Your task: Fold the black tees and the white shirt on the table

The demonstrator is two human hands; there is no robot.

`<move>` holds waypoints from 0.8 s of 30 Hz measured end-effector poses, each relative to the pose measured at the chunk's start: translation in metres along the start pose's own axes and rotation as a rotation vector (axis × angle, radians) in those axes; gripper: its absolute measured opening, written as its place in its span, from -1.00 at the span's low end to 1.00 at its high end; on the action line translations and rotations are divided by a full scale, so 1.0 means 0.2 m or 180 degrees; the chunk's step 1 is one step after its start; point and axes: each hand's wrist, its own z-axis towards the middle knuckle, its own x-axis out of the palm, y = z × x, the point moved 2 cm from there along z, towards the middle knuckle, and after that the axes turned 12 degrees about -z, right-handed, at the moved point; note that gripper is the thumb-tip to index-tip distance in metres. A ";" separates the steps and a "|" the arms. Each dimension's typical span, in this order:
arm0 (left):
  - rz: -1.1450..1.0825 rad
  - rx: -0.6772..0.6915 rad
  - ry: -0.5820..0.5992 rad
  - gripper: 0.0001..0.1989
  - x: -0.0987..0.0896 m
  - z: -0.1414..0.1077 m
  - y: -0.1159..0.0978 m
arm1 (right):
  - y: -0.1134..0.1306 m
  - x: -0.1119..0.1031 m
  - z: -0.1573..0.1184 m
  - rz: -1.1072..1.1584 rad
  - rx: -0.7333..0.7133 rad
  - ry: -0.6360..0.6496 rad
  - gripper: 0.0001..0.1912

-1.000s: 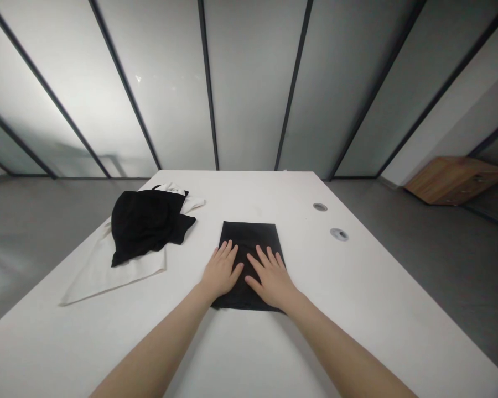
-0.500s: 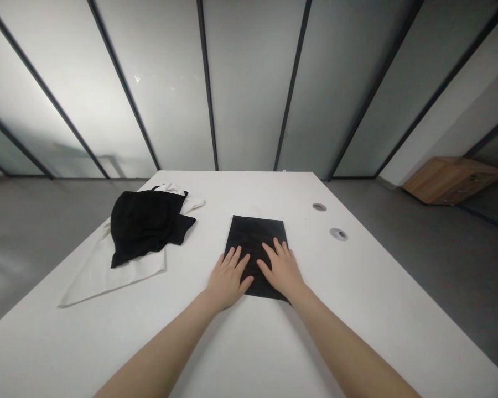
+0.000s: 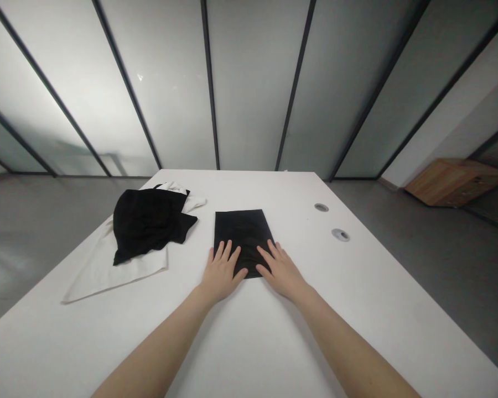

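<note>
A folded black cloth (image 3: 243, 226), roughly rectangular, lies flat on the white table (image 3: 249, 331) in front of me. My left hand (image 3: 222, 273) rests on its near left corner with the fingers spread. On the near right part of the cloth lies my right hand (image 3: 281, 271), its fingers also apart. Small wrinkles show in the cloth between the two hands. Neither hand grips anything.
At the table's left side a crumpled black garment (image 3: 149, 221) lies on top of white cloth (image 3: 112, 282). Two round cable holes (image 3: 341, 235) are set in the table on the right. A wooden cabinet (image 3: 448, 182) stands on the floor far right, and frosted glass panels rise behind the table.
The black cloth has turned and shifted a little to the left and away from me. Both hands stay spread on it and have moved slightly apart.
</note>
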 end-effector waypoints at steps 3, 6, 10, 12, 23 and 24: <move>-0.0144 0.0357 0.0159 -0.33 -0.04 -0.04 -0.03 | -0.06 0.01 0.01 -0.0049 0.0195 -0.0002 -0.33; -0.0377 0.0670 0.0297 -0.42 -0.09 -0.06 -0.08 | -0.11 0.01 0.01 -0.0077 0.0438 -0.0022 -0.37; -0.0707 0.1056 0.0656 -0.53 -0.18 -0.07 -0.14 | -0.12 -0.03 0.00 -0.0023 0.0345 0.0133 -0.37; -0.1069 0.1339 0.0936 -0.56 -0.21 -0.09 -0.16 | -0.11 -0.06 -0.01 0.0073 0.0130 0.0230 -0.31; -0.0640 0.0512 0.0000 -0.55 -0.14 0.02 0.08 | 0.09 -0.17 -0.08 0.0274 -0.1063 -0.0135 -0.25; -0.0445 0.0381 0.0008 -0.51 -0.12 0.03 0.10 | 0.13 -0.17 -0.09 0.0305 -0.1187 -0.0082 -0.30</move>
